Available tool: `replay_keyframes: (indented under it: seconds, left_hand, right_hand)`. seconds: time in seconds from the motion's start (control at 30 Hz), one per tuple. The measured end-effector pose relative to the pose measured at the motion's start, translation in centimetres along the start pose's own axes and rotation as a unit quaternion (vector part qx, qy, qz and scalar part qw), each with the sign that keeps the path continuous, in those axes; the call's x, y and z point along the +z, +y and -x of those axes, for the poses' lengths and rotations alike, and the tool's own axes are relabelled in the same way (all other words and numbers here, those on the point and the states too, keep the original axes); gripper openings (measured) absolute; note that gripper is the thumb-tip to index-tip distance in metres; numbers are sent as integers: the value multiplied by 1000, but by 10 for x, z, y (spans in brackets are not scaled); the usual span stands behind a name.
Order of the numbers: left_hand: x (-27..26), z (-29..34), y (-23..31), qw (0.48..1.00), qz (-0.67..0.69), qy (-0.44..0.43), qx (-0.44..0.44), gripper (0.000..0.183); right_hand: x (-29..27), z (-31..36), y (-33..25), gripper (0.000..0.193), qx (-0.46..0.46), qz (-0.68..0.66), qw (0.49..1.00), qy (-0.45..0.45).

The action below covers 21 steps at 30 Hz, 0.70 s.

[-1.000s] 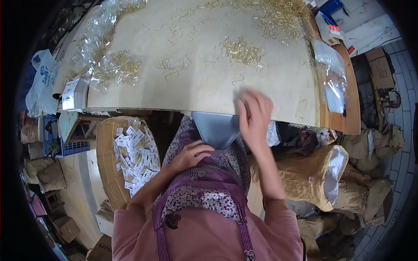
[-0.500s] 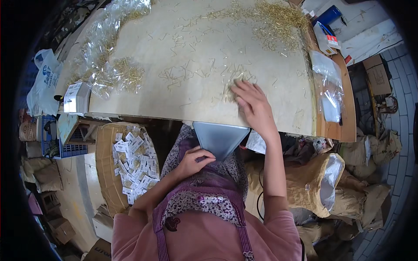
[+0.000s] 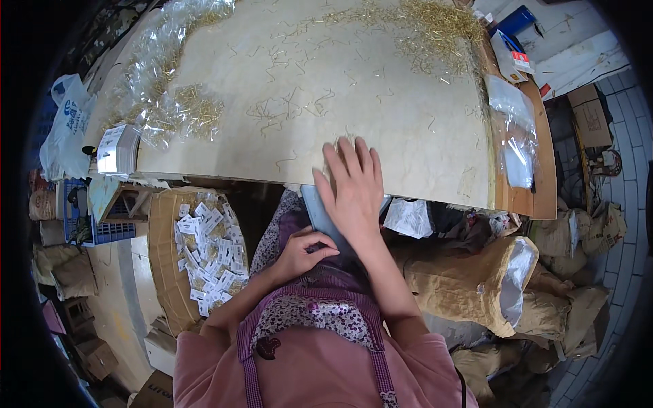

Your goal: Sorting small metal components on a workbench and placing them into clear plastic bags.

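A grey-blue tray (image 3: 317, 209) sits at the near edge of the table (image 3: 224, 153), above the person's lap. The left hand (image 3: 303, 253) pinches its narrow near end between thumb and forefinger. The right hand (image 3: 354, 190) lies across it, fingers slightly spread onto the tabletop; what is under the palm is hard to tell. Farther off lie gold wire pieces (image 3: 435, 30).

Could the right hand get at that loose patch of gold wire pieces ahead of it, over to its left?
Probably yes: the right hand is open over the near edge of the table, and nothing tall seems to block its way to the gold wire pieces.
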State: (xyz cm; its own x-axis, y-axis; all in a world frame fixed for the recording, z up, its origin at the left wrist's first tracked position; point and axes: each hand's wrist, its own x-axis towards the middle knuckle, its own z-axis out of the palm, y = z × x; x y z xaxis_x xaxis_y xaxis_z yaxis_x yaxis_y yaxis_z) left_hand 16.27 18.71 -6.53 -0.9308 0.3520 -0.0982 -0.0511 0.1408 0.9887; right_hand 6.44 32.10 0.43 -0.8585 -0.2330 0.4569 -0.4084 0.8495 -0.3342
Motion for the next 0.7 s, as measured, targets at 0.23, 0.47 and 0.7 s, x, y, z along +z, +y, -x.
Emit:
replay_keyframes:
  seconds: [0.23,0.47,0.7]
  left_hand:
    - [-3,-4,4,998,-34,12,42,10]
    - [-4,-4,3,998,-58,-19,10,6]
    - [-5,-2,-10,1000,-9,-17,-2,7]
  right_hand:
    - [-20,44,5,28,-52,-121,990,43]
    - [-18,102,29,25,108,-126,978,124]
    - [-18,146,26,36,69,-169,956,-228]
